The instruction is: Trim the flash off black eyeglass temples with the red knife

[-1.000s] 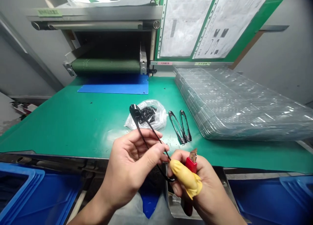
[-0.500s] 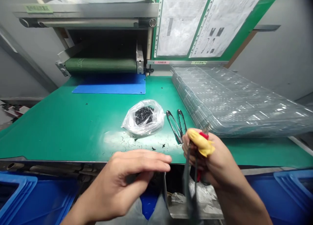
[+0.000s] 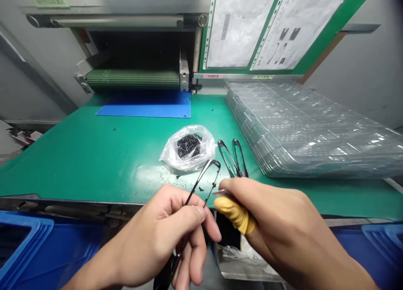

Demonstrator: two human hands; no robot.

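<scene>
My left hand is closed around a long, narrow black plastic frame, pinched between thumb and fingers. Its looped end points up and away; its wider lower end shows below my palm. Close to the loop on the right, my right hand is closed on a tool, of which only a metal tip shows. Red handles in the earlier view suggest nippers. A yellow finger cot covers my right thumb. Beyond my hands, two similar black frames lie on the green mat.
A clear bag of small black bits stands mid-mat, with scraps scattered around it. Stacked clear trays fill the right side. At the back are a conveyor roller and blue sheet. An open drawer sits below the edge.
The black frame, hanging blurred at my right hand before, is now in my left hand with its loop upward. My right hand has turned, bringing the tool tip near the frame.
</scene>
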